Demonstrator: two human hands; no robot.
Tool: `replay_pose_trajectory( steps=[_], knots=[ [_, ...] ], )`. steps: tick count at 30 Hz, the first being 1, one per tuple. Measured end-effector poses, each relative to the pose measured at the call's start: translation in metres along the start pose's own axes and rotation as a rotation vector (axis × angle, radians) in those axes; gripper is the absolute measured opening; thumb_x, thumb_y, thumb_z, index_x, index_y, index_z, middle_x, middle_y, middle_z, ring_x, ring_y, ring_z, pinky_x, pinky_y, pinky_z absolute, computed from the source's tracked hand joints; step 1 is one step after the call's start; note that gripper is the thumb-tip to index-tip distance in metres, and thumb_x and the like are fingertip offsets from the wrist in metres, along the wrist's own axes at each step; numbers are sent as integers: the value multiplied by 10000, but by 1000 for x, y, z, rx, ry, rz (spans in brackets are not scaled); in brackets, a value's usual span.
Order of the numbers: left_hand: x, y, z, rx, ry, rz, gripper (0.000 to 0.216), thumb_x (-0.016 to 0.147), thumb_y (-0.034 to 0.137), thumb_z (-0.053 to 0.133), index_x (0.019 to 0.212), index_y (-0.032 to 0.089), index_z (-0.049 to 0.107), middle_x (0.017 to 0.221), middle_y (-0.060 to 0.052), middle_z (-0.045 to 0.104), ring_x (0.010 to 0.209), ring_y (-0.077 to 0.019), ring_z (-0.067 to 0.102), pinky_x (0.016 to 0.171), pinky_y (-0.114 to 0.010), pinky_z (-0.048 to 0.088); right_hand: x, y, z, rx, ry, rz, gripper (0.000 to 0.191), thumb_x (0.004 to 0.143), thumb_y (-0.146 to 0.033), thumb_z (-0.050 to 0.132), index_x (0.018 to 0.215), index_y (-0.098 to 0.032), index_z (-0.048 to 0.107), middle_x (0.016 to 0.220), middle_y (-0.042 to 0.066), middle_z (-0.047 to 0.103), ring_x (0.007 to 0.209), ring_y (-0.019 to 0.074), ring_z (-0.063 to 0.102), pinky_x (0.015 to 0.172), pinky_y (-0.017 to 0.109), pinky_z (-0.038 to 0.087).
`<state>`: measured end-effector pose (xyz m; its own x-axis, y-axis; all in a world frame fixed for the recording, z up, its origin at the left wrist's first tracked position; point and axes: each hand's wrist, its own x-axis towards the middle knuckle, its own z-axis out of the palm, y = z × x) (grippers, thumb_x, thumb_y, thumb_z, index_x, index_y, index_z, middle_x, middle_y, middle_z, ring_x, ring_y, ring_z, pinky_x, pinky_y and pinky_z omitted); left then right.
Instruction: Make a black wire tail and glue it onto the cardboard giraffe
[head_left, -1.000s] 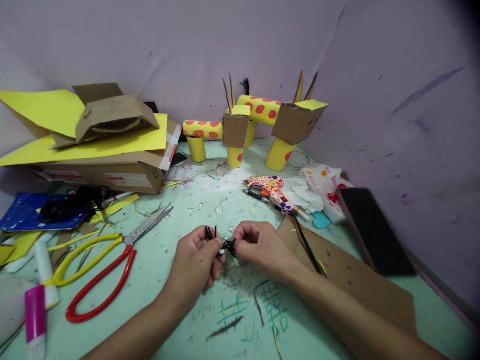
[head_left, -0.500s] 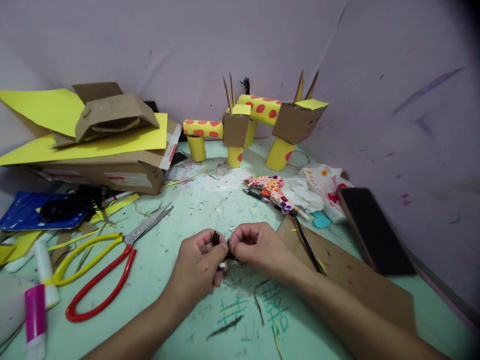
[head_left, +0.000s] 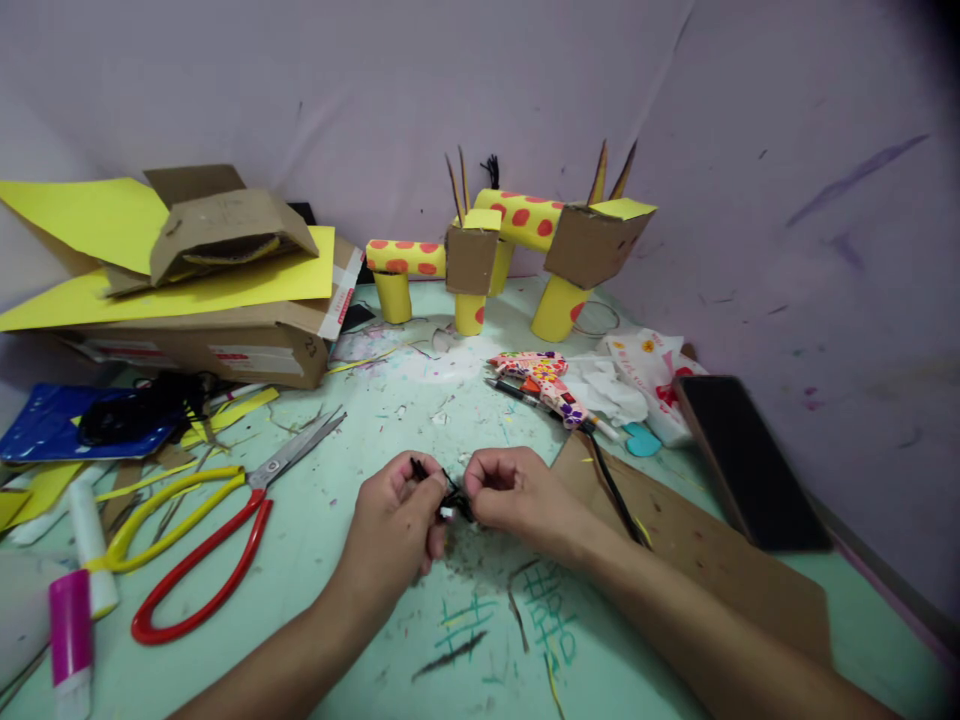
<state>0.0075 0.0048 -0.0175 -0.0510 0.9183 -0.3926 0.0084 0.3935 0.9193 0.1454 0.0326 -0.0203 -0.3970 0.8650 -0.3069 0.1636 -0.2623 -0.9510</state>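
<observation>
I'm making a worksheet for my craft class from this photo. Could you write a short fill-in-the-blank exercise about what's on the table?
1. Both the left hand and the right hand pinch a small bundle of ____ yarn.
2. The scissors have one yellow handle and one ____ handle.
3. The yellow cardboard-tube animals have ____ spots.

Missing words: black; red; orange
</observation>
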Motion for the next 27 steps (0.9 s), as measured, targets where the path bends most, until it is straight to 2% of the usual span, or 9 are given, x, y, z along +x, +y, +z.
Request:
replay_pose_trajectory(
  steps=[6,10,12,14,17,22,27],
  knots=[
    [-1,-3,-2,23,-15,62,172,724,353,558,738,198,486,359,76,487,273,-56,362,300,-140,271,-3,-5,0,-43,-50,-1,58,553,-115,523,590,-151,549,513,-61,494,488,55,387,473,188,300],
    [-1,0,-1,-34,9,34,168,704,323,597,736,193,496,447,89,478,306,-35,381,309,-122,267,-2,-9,-6,43,139,-23,144,585,-171,584,729,-157,593,566,-55,518,473,60,414,439,186,318],
    [-1,0,-1,-28,7,24,169,702,322,606,731,190,505,445,86,467,304,-35,371,299,-120,236,-1,-11,-8,69,162,-17,137,636,-237,598,744,-155,618,549,-52,506,452,60,408,419,185,314],
    [-3,0,-1,-27,7,26,175,699,328,613,726,187,513,460,74,484,310,-35,369,296,-124,228,-1,-11,-7,62,114,15,130,647,-256,620,718,-149,639,536,-43,518,445,59,415,412,183,312],
    [-4,-1,0,-25,-6,25,169,701,320,613,715,184,513,478,69,486,335,-36,377,313,-124,258,0,-7,-3,34,65,43,59,624,-193,631,656,-145,641,501,-46,526,433,53,406,414,177,305],
    [-5,-2,0,-15,-55,30,175,717,327,603,713,181,506,521,74,466,402,-35,386,357,-115,310,1,0,2,18,86,35,63,604,-113,567,584,-149,616,462,-59,524,424,49,411,441,176,325],
    [-3,-1,0,-50,-10,-1,175,699,313,610,712,186,490,515,82,467,377,-30,375,364,-126,310,2,-1,1,19,109,13,77,591,-101,536,544,-153,569,434,-76,472,408,41,376,428,170,312]
  ],
)
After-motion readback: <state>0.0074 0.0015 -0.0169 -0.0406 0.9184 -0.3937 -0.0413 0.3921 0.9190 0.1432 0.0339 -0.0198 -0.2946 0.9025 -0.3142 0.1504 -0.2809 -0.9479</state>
